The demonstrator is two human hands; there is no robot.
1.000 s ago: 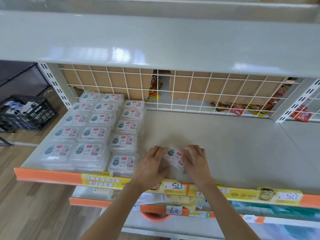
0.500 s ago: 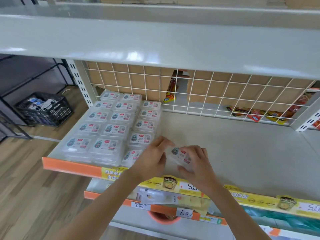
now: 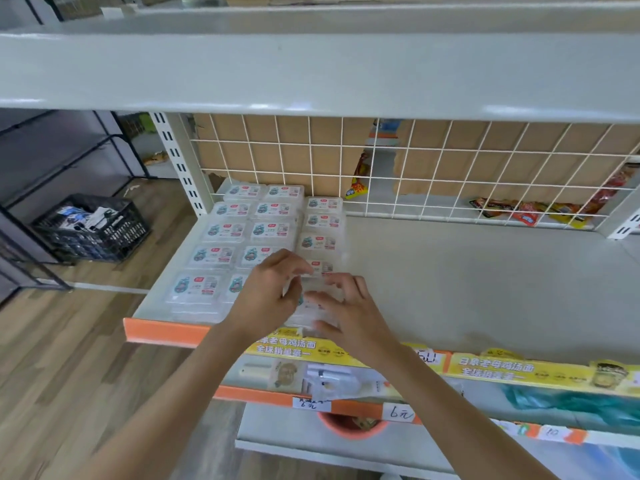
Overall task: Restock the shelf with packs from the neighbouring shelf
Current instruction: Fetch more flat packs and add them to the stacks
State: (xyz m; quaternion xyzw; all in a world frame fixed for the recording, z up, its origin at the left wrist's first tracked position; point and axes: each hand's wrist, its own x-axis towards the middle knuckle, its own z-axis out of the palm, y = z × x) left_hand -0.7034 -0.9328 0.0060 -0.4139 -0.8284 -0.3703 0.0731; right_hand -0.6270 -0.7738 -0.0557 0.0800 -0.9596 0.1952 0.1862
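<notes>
Up front, near the shelf's (image 3: pixel 467 289) left front edge, both hands meet over a clear plastic pack (image 3: pixel 313 308). The left hand (image 3: pixel 266 299) comes in from the left with its fingers curled over the pack's left side, and the right hand (image 3: pixel 349 313) holds the right side, its fingers spread and bent across the top. The pack sits at the front of the third column of packs, on or just above the shelf surface; which one cannot be told, since motion blur and the hands hide its lower edge. More packs of the same kind (image 3: pixel 242 233) fill the shelf's left end in tidy rows running back to the wire grid (image 3: pixel 450 174) at the rear edge. Snack bags (image 3: pixel 526 213) lie behind that grid towards the right rear corner. Yellow and orange price strips (image 3: pixel 519 372) run along the front edge. A black crate (image 3: pixel 93 230) stands on the wooden floor to the left of the shelf.
</notes>
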